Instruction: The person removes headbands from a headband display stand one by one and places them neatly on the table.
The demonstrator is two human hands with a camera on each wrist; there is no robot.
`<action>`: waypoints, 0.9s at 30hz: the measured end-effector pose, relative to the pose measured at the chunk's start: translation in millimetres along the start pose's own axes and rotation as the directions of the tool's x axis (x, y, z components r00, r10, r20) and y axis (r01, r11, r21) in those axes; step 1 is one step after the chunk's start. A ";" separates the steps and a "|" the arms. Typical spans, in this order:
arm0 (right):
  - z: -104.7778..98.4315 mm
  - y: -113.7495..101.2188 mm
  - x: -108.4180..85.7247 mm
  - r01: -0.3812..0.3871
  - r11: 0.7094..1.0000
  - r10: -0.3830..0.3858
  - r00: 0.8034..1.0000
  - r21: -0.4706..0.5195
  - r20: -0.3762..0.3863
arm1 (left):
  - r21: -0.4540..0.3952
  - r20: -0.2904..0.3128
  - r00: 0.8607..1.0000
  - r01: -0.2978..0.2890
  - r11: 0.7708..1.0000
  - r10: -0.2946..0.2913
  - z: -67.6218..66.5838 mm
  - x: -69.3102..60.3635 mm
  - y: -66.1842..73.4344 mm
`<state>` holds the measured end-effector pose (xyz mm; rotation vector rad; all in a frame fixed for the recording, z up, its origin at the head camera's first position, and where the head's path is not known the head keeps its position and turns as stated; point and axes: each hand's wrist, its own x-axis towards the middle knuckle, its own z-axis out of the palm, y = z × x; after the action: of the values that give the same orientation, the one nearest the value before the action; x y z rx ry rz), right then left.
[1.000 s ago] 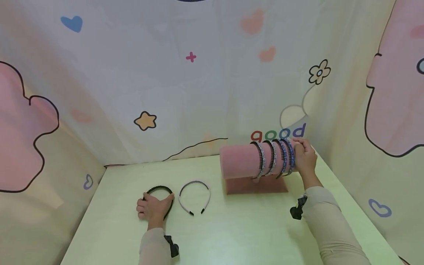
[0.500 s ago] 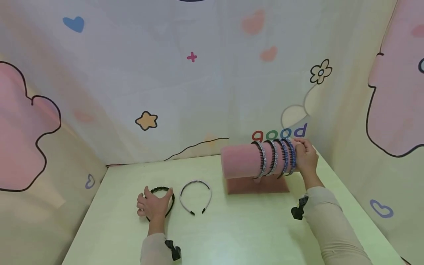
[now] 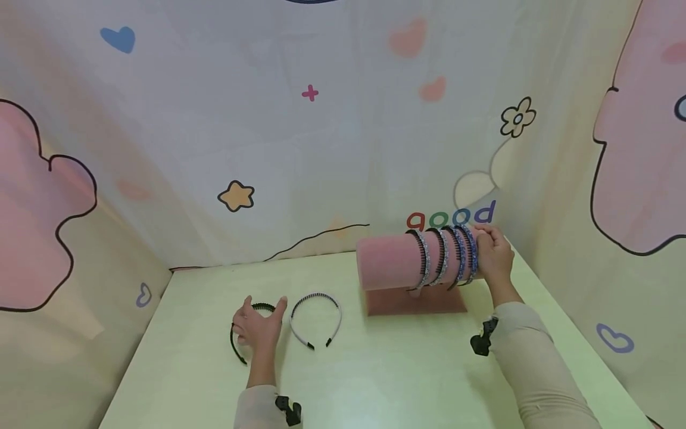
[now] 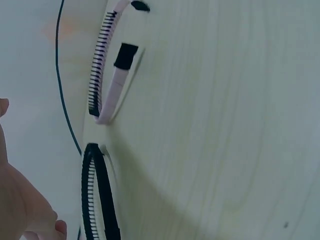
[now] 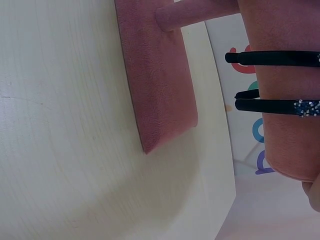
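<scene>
Black headband (image 4: 104,187): lower left of the head view, on the table (image 3: 375,369), arch toward the wall, partly behind my left hand.
Left hand (image 3: 259,326): over that headband, thumb and fingers spread wide, apparently to span its arch; I cannot tell whether I touch it.
Pale headband (image 3: 317,295): just right of it, ends toward me, within easy reach, I judge.
Pink roll (image 3: 388,262): right of centre, raised on its base (image 3: 415,301), presumably so bands can clasp it.
Sparkly headbands (image 3: 443,257): four around its right half, leaving the left bare.
Right hand (image 3: 495,257): grips the roll's right end, probably to steady it.
</scene>
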<state>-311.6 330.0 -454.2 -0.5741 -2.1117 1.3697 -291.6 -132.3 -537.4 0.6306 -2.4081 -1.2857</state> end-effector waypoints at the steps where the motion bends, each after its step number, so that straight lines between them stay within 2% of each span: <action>1: 0.1 -0.3 0.1 -0.001 1.000 0.001 1.000 0.002 0.000 | -0.028 -0.004 1.000 -0.009 1.000 0.009 1.2 -1.5 2.4; 9: 0.6 1.1 1.5 0.013 1.000 -0.013 1.000 -0.002 -0.023 | -0.159 0.046 0.994 -0.092 0.983 0.101 14.6 -16.9 23.7; 14: 0.5 2.5 1.0 0.029 1.000 -0.029 0.999 -0.005 -0.022 | -0.198 0.056 0.989 -0.120 0.973 0.133 21.5 -25.6 33.6; 17: 0.8 3.4 1.3 0.039 0.999 -0.039 0.999 -0.011 -0.024 | -0.228 0.083 0.985 -0.126 0.965 0.148 23.4 -31.3 40.8; 22: 0.7 2.6 1.8 0.029 1.000 -0.029 0.999 -0.005 -0.021 | -0.302 0.111 0.973 -0.163 0.939 0.204 25.6 -39.4 59.2; 27: 0.0 2.1 1.5 0.011 1.000 -0.011 1.000 -0.003 -0.012 | -0.310 0.121 0.955 -0.221 0.925 0.269 31.0 -44.2 75.8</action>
<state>-312.7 331.8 -455.8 -0.5696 -2.1043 1.3538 -286.2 -50.1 -494.0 0.1380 -2.2605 -1.5899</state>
